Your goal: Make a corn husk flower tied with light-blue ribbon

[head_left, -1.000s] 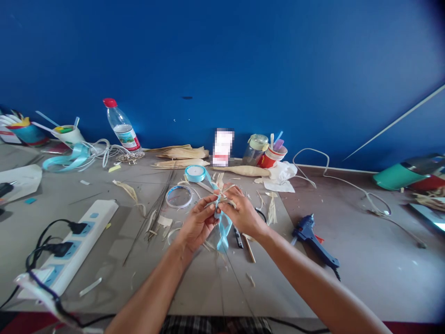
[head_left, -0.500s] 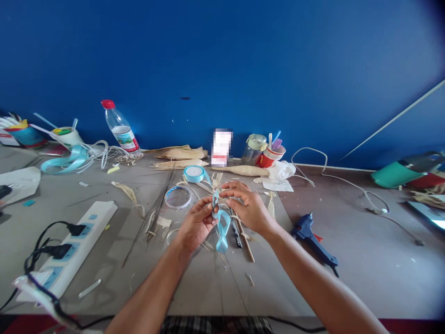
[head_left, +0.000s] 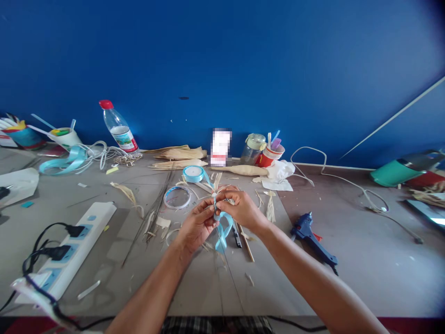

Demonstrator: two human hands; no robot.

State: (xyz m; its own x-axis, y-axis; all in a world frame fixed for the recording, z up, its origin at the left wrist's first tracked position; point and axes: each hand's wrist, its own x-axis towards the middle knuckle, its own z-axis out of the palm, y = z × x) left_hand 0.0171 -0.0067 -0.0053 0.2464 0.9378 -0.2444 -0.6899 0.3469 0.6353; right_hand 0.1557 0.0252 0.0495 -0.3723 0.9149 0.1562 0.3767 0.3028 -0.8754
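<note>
My left hand [head_left: 199, 223] is closed on a slim bundle wrapped in light blue ribbon, with pale dried-husk strips [head_left: 217, 178] fanning out at its top. From the other side my right hand [head_left: 242, 208] pinches the same bundle, its thumb and fingertips pressed close to the left ones. Most of the wrapped part is hidden by the fingers. Below the hands hangs a loop of light blue ribbon [head_left: 221, 242], and thin wires run down toward the table's front edge. A blue ribbon spool [head_left: 193, 174] stands just beyond the hands.
Left of the hands lie a tape ring [head_left: 177, 198], loose wires [head_left: 139, 230] and a power strip [head_left: 83, 239] with plugs. To the right are a box cutter [head_left: 237, 237], a wooden stick [head_left: 248, 248] and a blue glue gun [head_left: 314, 241]. Husks [head_left: 181, 152] and a bottle [head_left: 121, 132] line the wall.
My right hand has moved in and slightly down, its fingers closing on the bundle where they were spread before. The left hand keeps its hold, and the hanging ribbon has shifted a little.
</note>
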